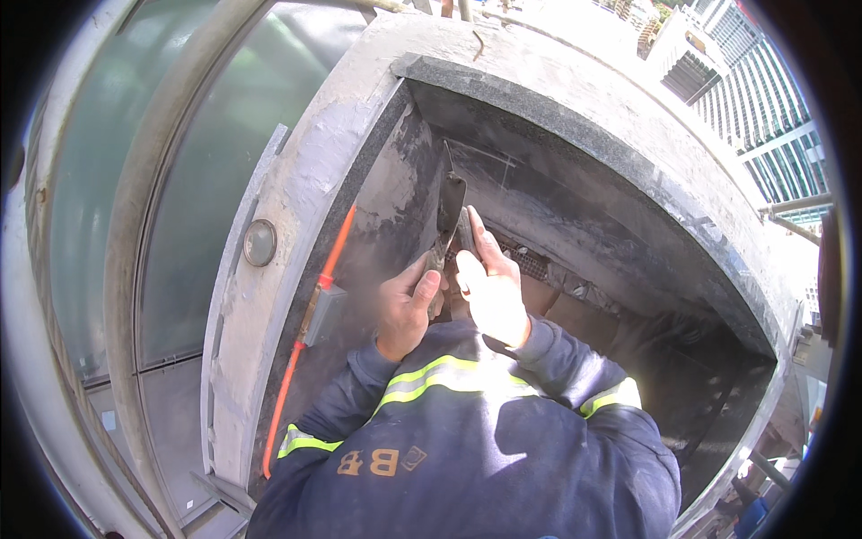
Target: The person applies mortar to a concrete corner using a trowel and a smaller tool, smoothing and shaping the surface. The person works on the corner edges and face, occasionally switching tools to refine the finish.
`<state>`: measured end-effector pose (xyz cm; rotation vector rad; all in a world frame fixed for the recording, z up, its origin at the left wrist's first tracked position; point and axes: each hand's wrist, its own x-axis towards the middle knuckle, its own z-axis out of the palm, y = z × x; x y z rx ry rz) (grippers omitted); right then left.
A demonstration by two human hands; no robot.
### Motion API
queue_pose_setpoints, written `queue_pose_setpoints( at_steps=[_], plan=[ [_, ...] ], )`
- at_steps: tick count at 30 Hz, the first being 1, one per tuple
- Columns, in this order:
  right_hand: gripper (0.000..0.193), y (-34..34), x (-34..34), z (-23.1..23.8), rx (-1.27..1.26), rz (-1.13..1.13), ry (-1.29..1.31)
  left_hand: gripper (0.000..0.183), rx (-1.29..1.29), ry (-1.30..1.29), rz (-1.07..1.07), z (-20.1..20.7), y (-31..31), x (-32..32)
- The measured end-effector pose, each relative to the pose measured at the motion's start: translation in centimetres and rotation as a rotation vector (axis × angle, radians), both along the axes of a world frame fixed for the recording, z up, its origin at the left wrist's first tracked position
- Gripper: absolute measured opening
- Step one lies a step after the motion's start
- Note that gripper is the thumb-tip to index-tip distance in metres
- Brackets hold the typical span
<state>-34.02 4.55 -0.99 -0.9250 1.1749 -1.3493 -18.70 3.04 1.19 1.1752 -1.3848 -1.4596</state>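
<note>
Trowel blade (452, 199) dull metal; sweatshirt (566, 449) matt cloth; orange tube (339, 244) smooth plastic.

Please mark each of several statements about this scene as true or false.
1. The left hand grips a trowel. True.
2. The right hand wears a glove. False: it is bare.
3. The orange tube lies to the right of both hands. False: it lies to their left.
4. A round fixture sits on the pale frame. True.
5. Reflective stripes cross the dark jacket. True.
</note>
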Motion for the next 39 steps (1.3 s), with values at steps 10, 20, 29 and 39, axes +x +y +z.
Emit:
queue_pose_setpoints(
  at_steps=[10,20,29,39],
  plan=[
    [0.052,4.4,-5.7,-0.8,0.002,-0.051,-0.072,0.037,-0.048,-0.04,0.139,-0.3,1.0,-2.5],
    [0.052,6.8,-8.1,-1.9,-0.041,0.022,-0.292,0.026,0.062,0.009,-0.012,-1.1,1.8,-5.4],
    [0.065,5.7,-11.9,-0.1,-0.104,0.018,-0.715,0.035,-0.035,0.021,-0.062,-0.6,2.0,-4.8],
    [0.057,4.5,-10.4,0.0,-0.129,-0.1,-0.369,0.029,0.21,0.043,-0.177,1.3,4.4,-5.6]
  ],
)
